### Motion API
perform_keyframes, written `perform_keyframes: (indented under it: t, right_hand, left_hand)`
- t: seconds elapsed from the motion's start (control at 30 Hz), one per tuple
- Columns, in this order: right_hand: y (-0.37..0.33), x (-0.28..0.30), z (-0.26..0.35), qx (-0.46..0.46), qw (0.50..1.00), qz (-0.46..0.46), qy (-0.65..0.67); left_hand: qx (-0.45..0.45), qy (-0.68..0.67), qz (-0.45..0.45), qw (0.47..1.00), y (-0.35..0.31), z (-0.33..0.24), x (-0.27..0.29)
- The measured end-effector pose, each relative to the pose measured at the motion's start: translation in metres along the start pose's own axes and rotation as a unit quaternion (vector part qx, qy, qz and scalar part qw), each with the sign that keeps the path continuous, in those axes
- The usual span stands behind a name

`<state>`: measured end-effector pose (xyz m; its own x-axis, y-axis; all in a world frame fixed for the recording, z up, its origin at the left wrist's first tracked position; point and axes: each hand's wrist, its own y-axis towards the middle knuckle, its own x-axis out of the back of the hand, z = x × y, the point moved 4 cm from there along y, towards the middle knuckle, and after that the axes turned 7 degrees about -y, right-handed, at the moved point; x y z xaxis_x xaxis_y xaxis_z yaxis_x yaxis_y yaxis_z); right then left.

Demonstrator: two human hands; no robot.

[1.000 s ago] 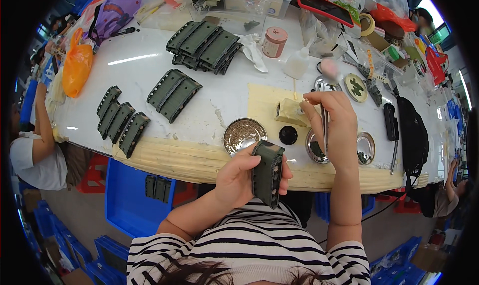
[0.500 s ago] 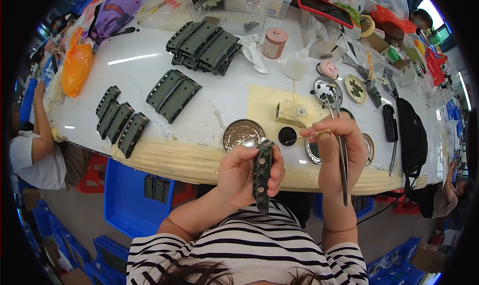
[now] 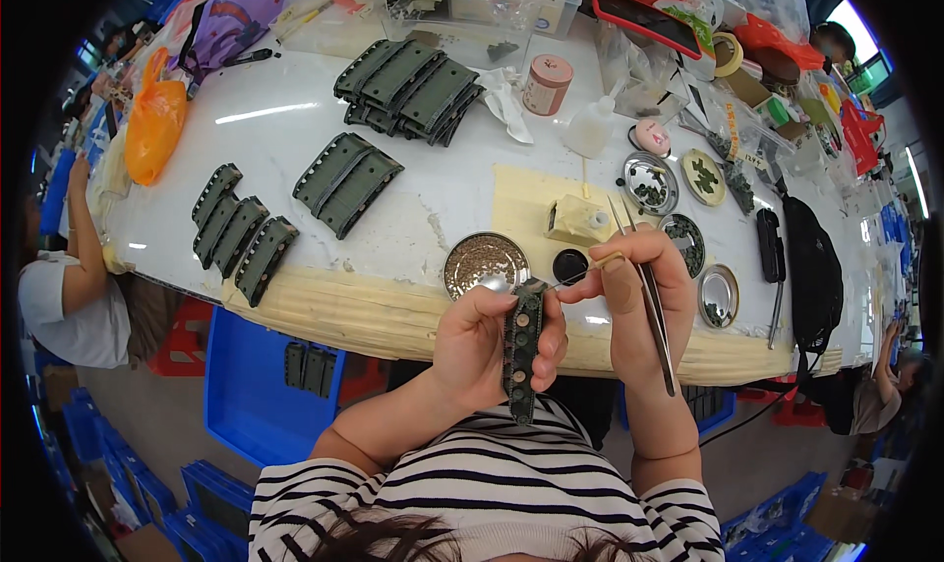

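My left hand (image 3: 470, 344) is closed around a dark green strip-shaped part (image 3: 521, 360), held upright, with round brownish studs along its face. My right hand (image 3: 644, 292) pinches a thin needle-like tool (image 3: 596, 266) with a yellowish handle; its tip is close to the upper end of the part, and whether it touches is too small to tell. Metal tweezers (image 3: 656, 331) also lie in that hand, points upward. Just beyond the part sit a round dish of small brown pieces (image 3: 485, 259) and a small black round pot (image 3: 569, 266).
Dark green panels (image 3: 408, 90) are stacked at the back, with another panel (image 3: 348, 183) and narrow parts (image 3: 236, 233) left. Small dishes (image 3: 650, 182), a wrapped bottle (image 3: 576, 220) and a black pouch (image 3: 812, 267) stand right. A blue bin (image 3: 246, 405) lies below the table edge.
My right hand has moved left, bringing the needle-like tool from over the black pot to the upper end of the green part. The tweezers moved with it; my left hand has barely shifted.
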<state>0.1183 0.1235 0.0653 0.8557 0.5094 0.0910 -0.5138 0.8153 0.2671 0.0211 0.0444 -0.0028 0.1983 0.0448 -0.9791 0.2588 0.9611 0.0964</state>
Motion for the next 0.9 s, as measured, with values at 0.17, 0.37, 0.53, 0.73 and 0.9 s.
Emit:
perform_keyframes:
  t: [0.17, 0.37, 0.53, 0.73, 0.9]
  right_hand:
    - [0.000, 0.001, -0.001, 0.003, 1.000, -0.001, -0.012]
    - [0.000, 0.001, -0.002, 0.002, 1.000, -0.002, -0.005]
    - [0.004, 0.007, -0.005, -0.018, 0.997, -0.042, 0.066]
    - [0.014, 0.029, -0.010, -0.008, 0.995, -0.095, 0.040]
    - [0.022, 0.045, -0.013, -0.001, 0.987, -0.140, -0.083]
  left_hand:
    - [0.003, -0.003, 0.000, 1.000, 0.000, 0.000, 0.000]
    - [0.004, -0.006, 0.001, 1.000, 0.000, 0.000, 0.001]
    - [0.005, -0.006, -0.005, 1.000, 0.000, 0.000, 0.002]
    - [0.000, 0.003, -0.013, 1.000, -0.001, -0.002, 0.003]
    - [-0.005, 0.020, -0.021, 1.000, -0.001, -0.005, 0.003]
